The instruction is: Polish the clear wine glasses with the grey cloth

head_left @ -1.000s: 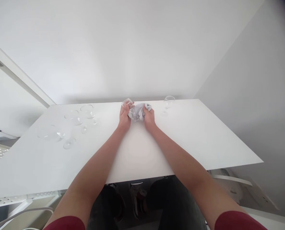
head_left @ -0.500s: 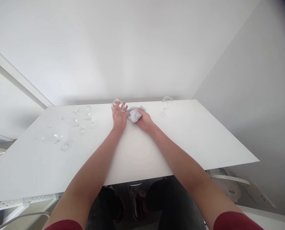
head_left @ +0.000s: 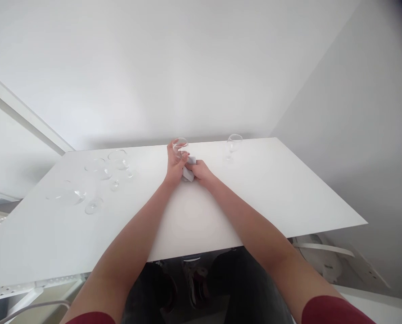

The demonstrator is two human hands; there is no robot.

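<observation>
Near the back edge of the white table, my left hand [head_left: 175, 166] is closed around a clear wine glass [head_left: 180, 146], its bowl facing up above the fingers. My right hand [head_left: 201, 171] grips a pale grey cloth [head_left: 188, 173] just below the bowl. The cloth is bunched against the lower part of the glass, so the stem and foot are mostly hidden. Both hands are close together, the fingers nearly touching.
Another wine glass [head_left: 234, 145] stands upright at the back, right of my hands. Several clear glasses, among them a front one [head_left: 93, 205], stand on the left of the white table [head_left: 194, 220]. A wall [head_left: 194, 67] rises behind the table.
The glass in my left hand has gone from tilted to more upright and shifted right. My left hand has moved closer to my right, and the cloth is now more tightly bunched.
</observation>
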